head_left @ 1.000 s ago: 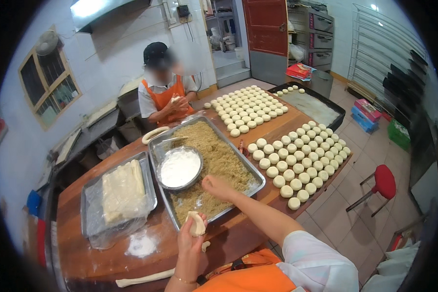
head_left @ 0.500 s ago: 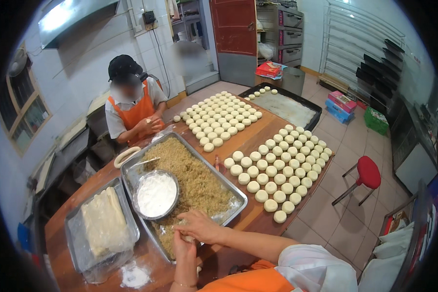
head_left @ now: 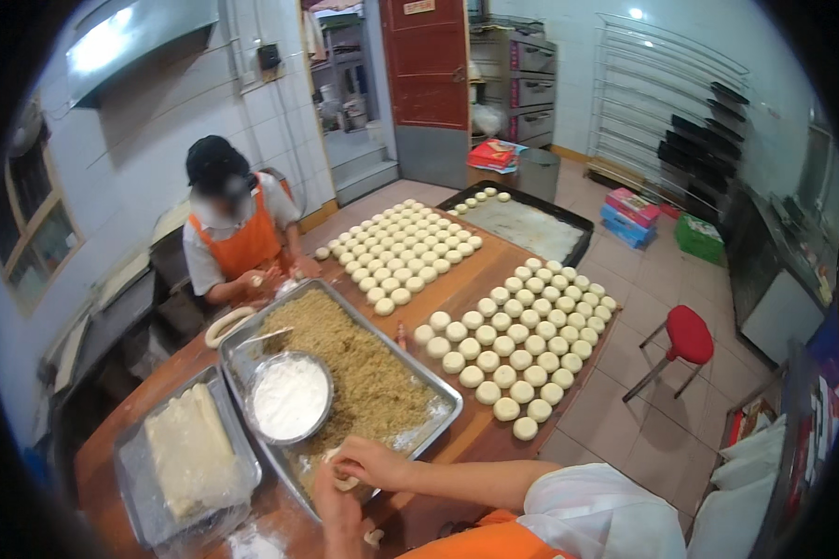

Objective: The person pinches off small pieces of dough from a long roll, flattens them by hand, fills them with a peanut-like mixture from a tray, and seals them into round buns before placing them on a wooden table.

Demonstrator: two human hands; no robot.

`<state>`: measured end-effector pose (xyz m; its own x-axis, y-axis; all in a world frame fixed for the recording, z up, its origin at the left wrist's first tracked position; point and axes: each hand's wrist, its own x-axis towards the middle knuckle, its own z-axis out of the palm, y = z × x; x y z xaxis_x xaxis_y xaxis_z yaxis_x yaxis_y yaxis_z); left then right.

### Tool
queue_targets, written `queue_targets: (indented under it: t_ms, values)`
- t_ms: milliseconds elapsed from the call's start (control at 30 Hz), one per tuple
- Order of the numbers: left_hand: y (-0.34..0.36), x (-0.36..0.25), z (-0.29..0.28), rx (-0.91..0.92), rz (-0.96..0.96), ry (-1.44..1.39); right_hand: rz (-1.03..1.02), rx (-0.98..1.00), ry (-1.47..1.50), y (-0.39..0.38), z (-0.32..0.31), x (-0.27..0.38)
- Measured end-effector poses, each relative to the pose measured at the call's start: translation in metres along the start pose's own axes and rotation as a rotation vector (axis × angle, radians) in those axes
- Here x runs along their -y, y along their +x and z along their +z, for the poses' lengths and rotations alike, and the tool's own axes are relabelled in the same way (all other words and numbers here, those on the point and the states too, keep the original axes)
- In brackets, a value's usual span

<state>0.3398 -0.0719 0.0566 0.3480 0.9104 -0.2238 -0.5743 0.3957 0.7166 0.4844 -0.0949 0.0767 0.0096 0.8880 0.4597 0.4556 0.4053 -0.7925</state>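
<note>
Over the near edge of the filling tray, my right hand [head_left: 375,463] and my left hand [head_left: 337,501] are closed together around a small piece of dough [head_left: 346,483]. The fingers hide much of it. Crumbly yellow-brown filling [head_left: 368,373] is spread in the metal tray [head_left: 453,406]. A steel bowl [head_left: 331,391] heaped with white flour [head_left: 289,396] stands in that tray, beyond my left hand. A small dough piece [head_left: 373,538] lies by my left wrist.
Rows of round pale buns [head_left: 522,340] cover the table's right side, with another block [head_left: 405,247] farther back. At left, a tray [head_left: 130,470] holds a plastic-covered dough slab [head_left: 188,447]. An orange-aproned co-worker [head_left: 238,228] stands across. A red stool [head_left: 688,334] is at right.
The view has shifted, and my hands sit slightly lower in it. More of the dough shows between my fingers. The co-worker's hands have moved apart and down to the table.
</note>
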Motion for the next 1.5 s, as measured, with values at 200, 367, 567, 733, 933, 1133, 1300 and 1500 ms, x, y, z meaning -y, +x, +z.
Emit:
queue_targets:
  t_ms: [200, 367, 567, 733, 933, 1133, 1300, 1500]
  values:
    - [0.032, 0.015, -0.024, 0.114, 0.161, -0.170, -0.085, -0.001, -0.070, 0.003, 0.023, -0.007]
    - [0.043, 0.016, -0.044, -0.226, -0.078, -0.531, 0.113, 0.098, -0.276, 0.007, 0.001, 0.001]
    - [0.040, 0.010, -0.050, -0.222, -0.175, -0.555, -0.197, -0.010, -0.571, 0.020, -0.014, 0.014]
    - [0.014, -0.001, 0.003, -0.196, -0.137, -0.386, 0.295, 0.355, 0.474, 0.006, 0.022, 0.000]
    - [0.028, 0.017, -0.031, -0.148, -0.076, -0.383, 0.248, 0.176, 0.478, -0.017, 0.051, -0.006]
    - [-0.010, -0.027, 0.019, -0.073, 0.061, -0.300, 0.462, 0.158, 1.007, 0.011, 0.043, 0.016]
    - [-0.019, -0.021, -0.011, -0.108, 0.229, -0.014, 0.102, 0.064, 0.480, -0.013, 0.081, 0.020]
    - [-0.028, -0.008, 0.000, -0.024, 0.137, -0.201, 0.309, 0.101, 0.554, -0.010, 0.044, 0.033]
